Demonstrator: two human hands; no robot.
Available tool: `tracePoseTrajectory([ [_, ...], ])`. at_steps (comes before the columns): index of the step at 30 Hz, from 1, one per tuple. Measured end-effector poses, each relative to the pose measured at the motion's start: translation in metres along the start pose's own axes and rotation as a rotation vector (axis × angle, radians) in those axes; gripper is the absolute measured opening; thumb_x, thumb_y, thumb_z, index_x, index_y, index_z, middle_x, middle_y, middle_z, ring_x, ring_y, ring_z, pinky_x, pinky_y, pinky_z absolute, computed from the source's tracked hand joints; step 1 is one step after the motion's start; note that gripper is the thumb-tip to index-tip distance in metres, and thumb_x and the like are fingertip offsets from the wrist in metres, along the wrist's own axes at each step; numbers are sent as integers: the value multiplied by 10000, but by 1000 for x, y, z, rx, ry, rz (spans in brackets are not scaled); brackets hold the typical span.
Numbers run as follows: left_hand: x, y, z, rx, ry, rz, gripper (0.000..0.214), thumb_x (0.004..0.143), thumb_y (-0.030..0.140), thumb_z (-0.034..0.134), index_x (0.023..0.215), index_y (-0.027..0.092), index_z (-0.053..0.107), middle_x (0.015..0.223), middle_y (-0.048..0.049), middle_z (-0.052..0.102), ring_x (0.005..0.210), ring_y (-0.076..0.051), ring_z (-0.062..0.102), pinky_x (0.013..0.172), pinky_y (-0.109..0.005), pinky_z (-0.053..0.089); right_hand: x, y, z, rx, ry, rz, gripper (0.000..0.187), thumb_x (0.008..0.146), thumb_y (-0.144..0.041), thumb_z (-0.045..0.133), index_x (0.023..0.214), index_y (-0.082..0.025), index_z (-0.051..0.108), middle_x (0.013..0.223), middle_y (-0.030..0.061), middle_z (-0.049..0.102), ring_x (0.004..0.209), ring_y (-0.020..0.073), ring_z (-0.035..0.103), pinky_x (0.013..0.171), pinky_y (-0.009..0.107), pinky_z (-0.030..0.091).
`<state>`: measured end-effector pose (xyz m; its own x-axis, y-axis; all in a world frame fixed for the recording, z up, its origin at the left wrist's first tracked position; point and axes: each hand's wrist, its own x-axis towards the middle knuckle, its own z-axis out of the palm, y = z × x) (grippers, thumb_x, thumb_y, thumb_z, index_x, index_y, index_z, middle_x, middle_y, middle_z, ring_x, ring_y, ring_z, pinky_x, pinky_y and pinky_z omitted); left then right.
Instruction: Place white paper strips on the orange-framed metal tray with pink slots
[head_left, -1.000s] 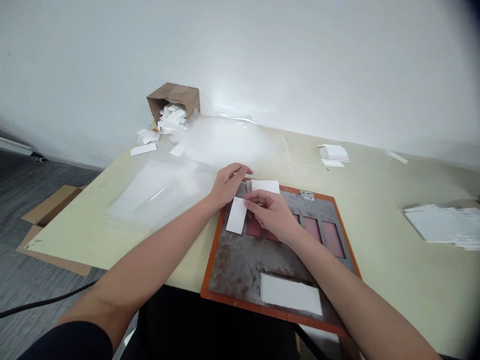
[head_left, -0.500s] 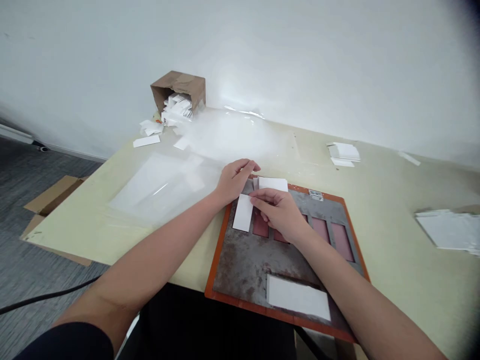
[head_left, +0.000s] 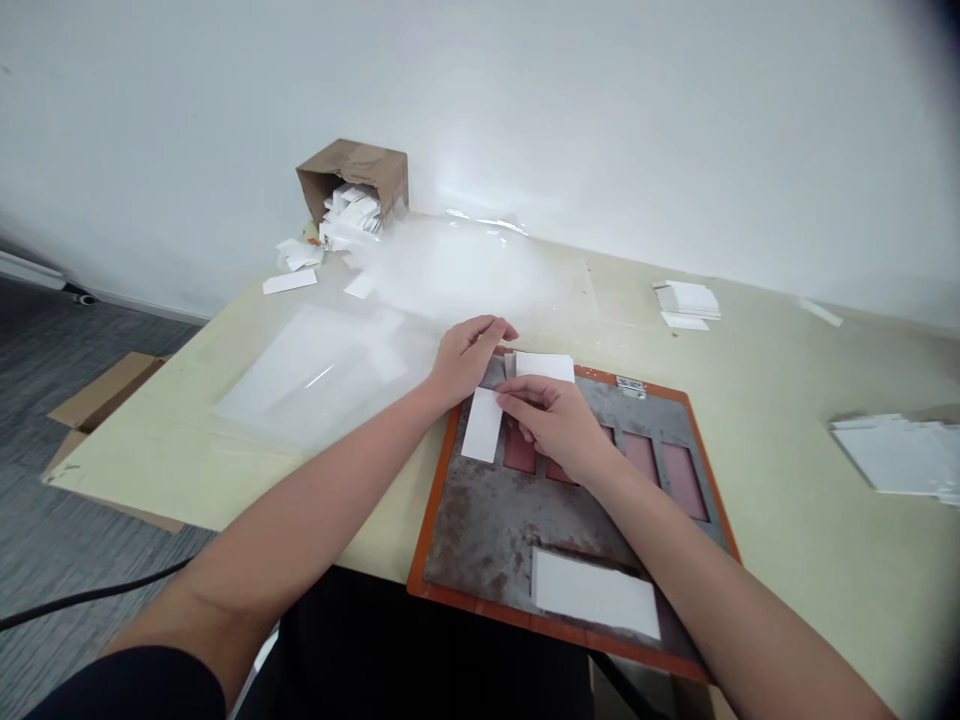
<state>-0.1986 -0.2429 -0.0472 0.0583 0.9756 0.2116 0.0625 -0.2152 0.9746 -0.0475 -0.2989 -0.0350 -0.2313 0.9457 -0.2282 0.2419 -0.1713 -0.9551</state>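
A grey metal plate [head_left: 480, 530] in an orange frame, with several rectangular pink-bottomed slots [head_left: 639, 460], lies at the table's front edge. Over the leftmost slot sits a white card strip [head_left: 481, 425], its upper right edge pinched by the thumb and fingertips of my right hand [head_left: 551, 420]. My left hand [head_left: 472, 352] rests at the frame's upper left corner, fingers loosely bent and apart, holding nothing. White strips [head_left: 544, 367] lie at the plate's top edge, partly behind my right hand. A larger white sheet [head_left: 596, 592] lies low on the plate.
An open cardboard box [head_left: 356, 165] full of white strips leans on its side at the back left. Clear plastic sheets [head_left: 307, 370] cover the table's left part. Stacks of white cards [head_left: 686, 300] and thin white sheets [head_left: 896, 453] lie to the right.
The whole view has shifted slightly. Both hands stay almost where they were, and my right hand keeps its pinch on the white card strip.
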Motion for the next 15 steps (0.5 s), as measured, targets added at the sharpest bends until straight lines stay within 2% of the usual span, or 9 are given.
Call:
tracePoseTrajectory([
  [7,0,-1,0,10,-4,-8,312,940,362,471,801,161,665,915,-45,721,797,-134,686,772,-247,552,-1,0,1,-32,5,7,270,764,-385,677,935,-178,708,783,30,664,479,75,417,401,220,292],
  [15,0,-1,0,21,-1,-10,316,935,369,475,798,161,668,911,-40,722,799,-132,683,767,-243,550,-3,-2,1,-144,21,-57,235,806,-374,634,920,-186,717,798,33,677,485,91,456,456,253,370],
])
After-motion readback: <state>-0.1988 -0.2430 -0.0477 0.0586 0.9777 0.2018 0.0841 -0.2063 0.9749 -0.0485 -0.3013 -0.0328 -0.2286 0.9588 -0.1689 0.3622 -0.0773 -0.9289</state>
